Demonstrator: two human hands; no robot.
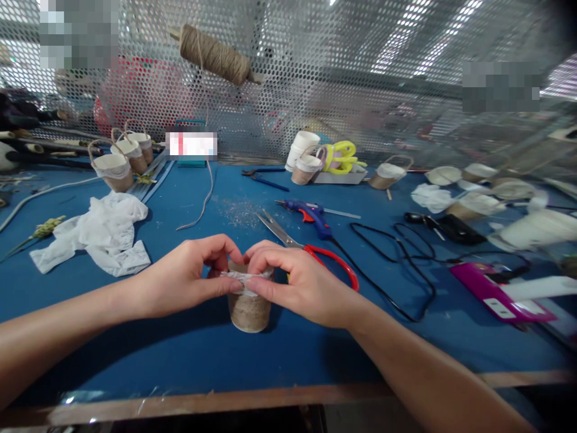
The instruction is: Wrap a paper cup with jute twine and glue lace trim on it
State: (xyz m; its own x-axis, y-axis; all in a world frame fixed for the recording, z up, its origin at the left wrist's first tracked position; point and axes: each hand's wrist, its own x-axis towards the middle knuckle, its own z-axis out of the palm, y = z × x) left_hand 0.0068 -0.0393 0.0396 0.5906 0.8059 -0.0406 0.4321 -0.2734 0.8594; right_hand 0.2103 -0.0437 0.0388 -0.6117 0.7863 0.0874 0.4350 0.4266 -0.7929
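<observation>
A small twine-wrapped cup (249, 313) stands upright on the blue table (189, 349) near the front edge. A strip of white lace (246, 278) runs around its rim. My left hand (189, 279) pinches the lace at the cup's left side, fingers closed. My right hand (293, 279) presses the lace against the rim from the right, thumb and fingers closed on it. Both hands meet over the cup's top, hiding most of the opening.
Red-handled scissors (315, 252) lie just behind my right hand, a blue glue gun (313, 216) and black cable (396, 258) beyond. White lace fabric (106, 234) lies at left. Finished little baskets (115, 168) stand back left. A twine spool (214, 55) hangs on the mesh wall.
</observation>
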